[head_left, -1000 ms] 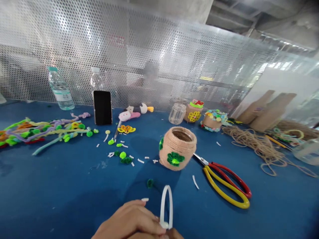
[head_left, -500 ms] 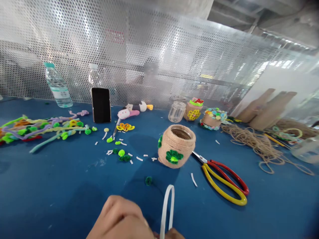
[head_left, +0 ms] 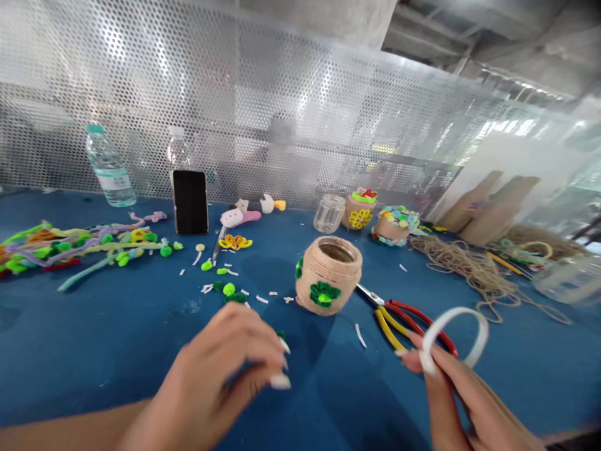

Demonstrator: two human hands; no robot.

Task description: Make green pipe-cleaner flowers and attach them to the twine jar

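Observation:
My right hand (head_left: 462,388) pinches a curled white strip (head_left: 481,335) over the handles of the red-and-yellow scissors (head_left: 389,313). Left of the jar, my left hand (head_left: 225,363) hovers above the blue table with its thumb and fingers apart; nothing shows between them. A dark green pompom (head_left: 280,335) is mostly hidden behind its fingertips. Between and beyond the hands stands a twine-wrapped jar (head_left: 328,275), with a green fuzzy flower (head_left: 325,294) on its front. Small white scraps (head_left: 261,299) lie near it.
Pipe cleaners (head_left: 94,244) lie at the left, near a phone (head_left: 190,202) and a bottle (head_left: 110,175). Behind the wrapped jar are a clear jar (head_left: 329,214) and two decorated jars (head_left: 360,210). Loose twine (head_left: 460,269) spreads at the right.
My hands have separated and risen into fuller view. My right hand has moved right with the white strip, over the scissors. My left hand has moved up, near the green pompom.

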